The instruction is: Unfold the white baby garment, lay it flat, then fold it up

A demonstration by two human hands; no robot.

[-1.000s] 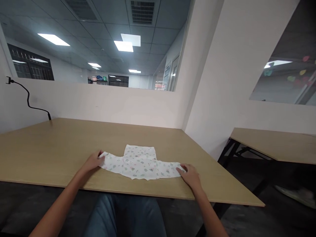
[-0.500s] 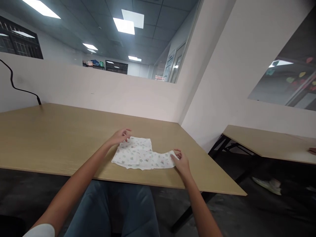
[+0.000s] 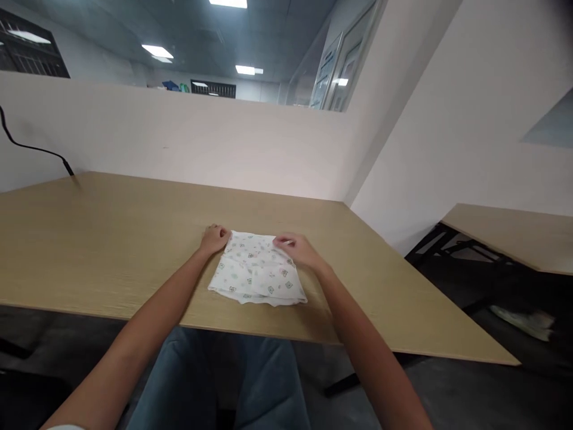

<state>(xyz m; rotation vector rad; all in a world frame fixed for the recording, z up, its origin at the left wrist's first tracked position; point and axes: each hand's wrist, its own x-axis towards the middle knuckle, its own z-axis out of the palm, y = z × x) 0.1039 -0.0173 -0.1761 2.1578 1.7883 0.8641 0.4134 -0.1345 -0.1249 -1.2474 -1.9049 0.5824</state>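
Note:
A small white garment (image 3: pixel 255 269), printed with little animal figures, lies folded into a trapezoid on the table in front of me; its wider, slightly wavy edge faces me. My left hand (image 3: pixel 215 239) is closed at the upper left corner, fingers curled around the cloth's edge. At the upper right corner, my right hand (image 3: pixel 296 248) pinches the fabric between thumb and fingers. The garment's inner layers are hidden by the fold.
The wooden table (image 3: pixel 134 239) runs up to a white wall (image 3: pixel 201 143) with a window above it. A black cable (image 3: pixel 36 147) comes down at the far left. Another table (image 3: pixel 514 233) stands at the right, with a shoe (image 3: pixel 523 322) on the floor below it.
The part of the garment that stretched to the right is now folded over onto the rest. My right hand has moved left and away from me; my left hand's fingers have closed. The view has tilted down.

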